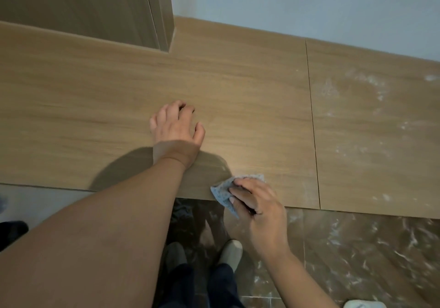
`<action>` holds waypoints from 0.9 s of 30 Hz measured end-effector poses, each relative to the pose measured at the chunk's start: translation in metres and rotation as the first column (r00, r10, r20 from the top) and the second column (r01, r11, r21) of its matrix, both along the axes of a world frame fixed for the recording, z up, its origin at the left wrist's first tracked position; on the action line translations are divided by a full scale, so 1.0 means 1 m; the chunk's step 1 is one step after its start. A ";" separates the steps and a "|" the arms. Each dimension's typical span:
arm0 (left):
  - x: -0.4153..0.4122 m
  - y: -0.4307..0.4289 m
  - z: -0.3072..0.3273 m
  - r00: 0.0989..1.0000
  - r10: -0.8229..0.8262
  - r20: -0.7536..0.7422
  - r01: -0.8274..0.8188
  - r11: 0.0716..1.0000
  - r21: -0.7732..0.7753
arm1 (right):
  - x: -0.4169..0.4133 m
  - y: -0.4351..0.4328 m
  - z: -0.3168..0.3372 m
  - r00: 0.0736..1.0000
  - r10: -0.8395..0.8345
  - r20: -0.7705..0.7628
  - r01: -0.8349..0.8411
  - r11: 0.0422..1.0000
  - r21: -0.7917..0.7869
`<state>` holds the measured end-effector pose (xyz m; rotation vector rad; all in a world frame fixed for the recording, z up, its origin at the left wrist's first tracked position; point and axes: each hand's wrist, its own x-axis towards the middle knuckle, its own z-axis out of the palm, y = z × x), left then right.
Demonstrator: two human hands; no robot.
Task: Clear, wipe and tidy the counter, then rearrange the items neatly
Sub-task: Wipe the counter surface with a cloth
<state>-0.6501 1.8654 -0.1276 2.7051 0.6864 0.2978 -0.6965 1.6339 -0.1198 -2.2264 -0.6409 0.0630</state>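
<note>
A blue-grey cloth [225,194] lies at the near edge of the wooden counter [95,98], lower centre of the frame, pinched in the right hand [257,210]. The left hand [177,126] rests on the counter at mid-frame, fingers loosely bent and holding nothing. White powdery smears [371,107] mark the counter's right part. A wooden cabinet [83,5] stands at upper left.

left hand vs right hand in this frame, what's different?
1. The left hand holds nothing; the right hand grips a grey-blue cloth.
2. The left hand rests on the counter well in from its front edge, fingers bent; the right hand sits at that edge, mostly over the floor.

Shared: both are bare and at the panel left of the seam, away from the white residue.
</note>
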 end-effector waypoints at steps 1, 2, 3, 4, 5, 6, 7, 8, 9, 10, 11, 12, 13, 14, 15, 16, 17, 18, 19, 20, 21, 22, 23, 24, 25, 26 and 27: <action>0.000 0.000 0.000 1.000 -0.005 -0.005 0.005 1.000 0.000 | -0.005 -0.001 0.002 1.000 0.002 0.007 -0.002 1.000 -0.014; -0.001 0.000 0.001 1.000 -0.008 -0.014 0.008 1.000 0.003 | -0.009 -0.002 0.004 1.000 0.006 0.009 -0.006 1.000 -0.031; -0.001 0.000 0.001 1.000 -0.010 -0.026 0.010 1.000 0.007 | -0.012 -0.003 0.006 1.000 0.011 0.004 -0.011 0.999 -0.049; -0.001 0.000 0.002 0.999 -0.011 -0.033 0.011 1.000 0.010 | -0.015 -0.005 0.009 1.000 0.018 -0.006 -0.019 0.998 -0.064; -0.002 0.000 0.002 0.999 -0.013 -0.035 0.013 1.000 0.011 | -0.017 -0.006 0.012 1.000 0.026 -0.014 -0.027 0.997 -0.074; -0.002 0.000 0.003 0.999 -0.017 -0.031 0.017 1.000 0.010 | -0.018 -0.007 0.015 0.999 0.031 -0.017 -0.033 0.996 -0.077; -0.002 0.000 0.003 0.999 -0.021 -0.027 0.021 1.000 0.008 | -0.019 -0.008 0.018 0.999 0.032 -0.019 -0.034 0.997 -0.075; -0.002 0.000 0.003 0.999 -0.023 -0.025 0.023 1.000 0.007 | -0.018 -0.010 0.022 0.999 0.029 -0.020 -0.030 0.997 -0.066; -0.003 0.000 0.004 0.999 -0.023 -0.027 0.023 1.000 0.007 | -0.016 -0.011 0.026 1.000 0.018 -0.023 -0.019 0.999 -0.048; -0.003 0.000 0.004 0.999 -0.022 -0.032 0.022 1.000 0.008 | -0.011 -0.012 0.031 1.000 -0.002 -0.030 0.002 1.000 -0.023; -0.003 0.000 0.004 0.999 -0.021 -0.038 0.022 1.000 0.010 | -0.006 -0.013 0.036 0.999 -0.027 -0.038 0.027 1.000 0.004; -0.003 0.000 0.004 0.999 -0.019 -0.040 0.020 1.000 0.011 | 0.003 -0.013 0.041 0.998 -0.050 -0.037 0.051 0.998 0.025; -0.003 0.000 0.004 0.999 -0.018 -0.037 0.019 1.000 0.008 | 0.014 -0.012 0.045 0.997 -0.069 -0.026 0.070 0.997 0.035; -0.002 0.000 0.004 0.999 -0.016 -0.030 0.016 1.000 0.004 | 0.027 -0.010 0.049 0.996 -0.085 -0.007 0.086 0.996 0.040; -0.002 0.000 0.004 1.000 -0.010 -0.026 0.010 1.000 0.000 | 0.043 -0.007 0.053 0.995 -0.100 0.019 0.099 0.994 0.047; -0.002 0.000 0.004 1.000 -0.003 -0.023 0.003 1.000 -0.003 | 0.060 -0.004 0.055 0.993 -0.113 0.046 0.110 0.992 0.056; -0.002 0.000 0.004 1.000 0.003 -0.021 -0.003 1.000 -0.005 | 0.077 0.000 0.057 0.990 -0.121 0.070 0.117 0.991 0.064; -0.002 -0.001 0.004 1.000 0.001 -0.027 -0.002 1.000 -0.008 | 0.096 0.005 0.058 0.989 -0.124 0.085 0.118 0.991 0.069; -0.002 0.000 0.005 0.999 -0.005 -0.036 0.004 1.000 -0.007 | 0.114 0.009 0.058 0.988 -0.122 0.092 0.116 0.991 0.069; -0.003 0.000 0.005 0.999 -0.012 -0.046 0.012 1.000 -0.005 | 0.131 0.014 0.058 0.989 -0.118 0.094 0.112 0.991 0.067; -0.004 0.000 0.005 0.998 -0.013 -0.056 0.013 1.000 -0.002 | 0.148 0.018 0.056 0.989 -0.112 0.093 0.106 0.992 0.067; -0.005 0.000 0.004 0.998 -0.006 -0.065 0.006 1.000 -0.001 | 0.166 0.022 0.054 0.990 -0.106 0.097 0.100 0.993 0.065; -0.005 0.000 0.004 0.997 0.003 -0.073 -0.003 1.000 0.001 | 0.184 0.026 0.052 0.989 -0.100 0.107 0.094 0.994 0.056; -0.004 0.000 0.004 0.997 0.009 -0.081 -0.008 1.000 0.006 | 0.201 0.031 0.050 0.988 -0.092 0.122 0.088 0.995 0.039; -0.004 0.000 0.004 0.995 0.009 -0.094 -0.008 1.000 0.012 | 0.218 0.035 0.048 0.987 -0.083 0.136 0.080 0.996 0.026; -0.003 0.000 0.004 0.994 0.007 -0.111 -0.005 1.000 0.018 | 0.234 0.039 0.047 0.987 -0.074 0.146 0.071 0.997 0.019; -0.003 0.001 0.005 0.992 0.006 -0.125 -0.003 1.000 0.022 | 0.249 0.044 0.047 0.986 -0.065 0.156 0.064 0.998 0.010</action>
